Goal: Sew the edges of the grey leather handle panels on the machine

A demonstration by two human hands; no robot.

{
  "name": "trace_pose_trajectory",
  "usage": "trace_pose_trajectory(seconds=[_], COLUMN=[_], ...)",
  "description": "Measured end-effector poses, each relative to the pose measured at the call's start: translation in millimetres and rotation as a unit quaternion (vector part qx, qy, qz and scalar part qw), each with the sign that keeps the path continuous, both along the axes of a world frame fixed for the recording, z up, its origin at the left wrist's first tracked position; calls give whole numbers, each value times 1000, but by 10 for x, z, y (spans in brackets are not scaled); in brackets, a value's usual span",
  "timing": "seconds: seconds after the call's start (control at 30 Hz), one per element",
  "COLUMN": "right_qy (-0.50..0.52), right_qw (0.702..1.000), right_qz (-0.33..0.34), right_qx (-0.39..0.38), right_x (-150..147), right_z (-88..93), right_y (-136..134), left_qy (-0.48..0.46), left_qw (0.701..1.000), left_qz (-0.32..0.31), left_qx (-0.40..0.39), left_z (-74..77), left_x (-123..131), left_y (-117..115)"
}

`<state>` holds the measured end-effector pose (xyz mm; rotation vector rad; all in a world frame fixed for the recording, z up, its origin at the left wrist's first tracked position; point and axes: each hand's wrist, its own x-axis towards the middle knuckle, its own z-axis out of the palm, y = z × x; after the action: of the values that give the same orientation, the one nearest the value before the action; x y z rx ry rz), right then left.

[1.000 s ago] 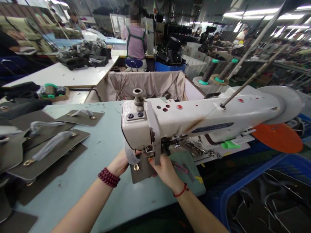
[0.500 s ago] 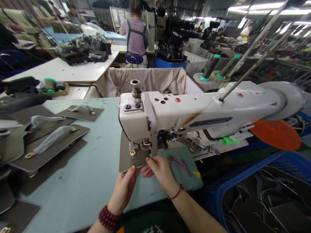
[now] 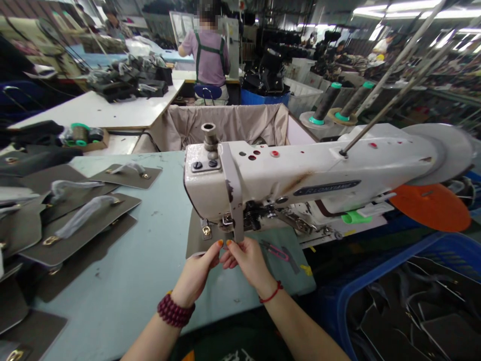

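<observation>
Hands [image 3: 195, 276] [image 3: 251, 263] over green table [image 3: 150, 260] — cluttered workshop [image 3: 330, 60]

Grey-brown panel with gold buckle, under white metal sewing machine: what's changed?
Panel slid away from the wearer, deeper under the sewing machine. Bare left hand moved from its left side to its near edge; bare right hand stays at its right. Overlapping grey-brown panels at left unchanged.

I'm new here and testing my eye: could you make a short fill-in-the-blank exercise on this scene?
The panel by the left hand lies partly under the sewing ____.
The bracelet by the right hand is colored ____.
The basket at right is colored ____.
Missing: machine; red; blue.
</observation>
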<state>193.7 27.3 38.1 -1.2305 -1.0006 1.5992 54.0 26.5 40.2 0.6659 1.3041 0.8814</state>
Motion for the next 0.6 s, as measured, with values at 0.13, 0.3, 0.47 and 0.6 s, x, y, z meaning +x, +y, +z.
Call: trace_pose_trajectory(seconds=[0.13,0.3,0.47,0.6], right_qy=[-5,-6,-4,0], right_qw=[1000,1000,1000,999], right_qz=[-18,-18,4,15], right_qx=[-6,-17,-30,-31], right_x=[-28,-50,-24,-15], right_z=[-6,-2,8,-15], right_y=[77,118,57,4], left_qy=[-21,8,17,40], left_qw=[1000,999,998,997], left_qz=[-2,-1,16,40], left_qx=[10,37,64,61], left_z=[17,-15,1,-9], left_x=[-4,-38,-14,40], left_y=[132,284,343,323])
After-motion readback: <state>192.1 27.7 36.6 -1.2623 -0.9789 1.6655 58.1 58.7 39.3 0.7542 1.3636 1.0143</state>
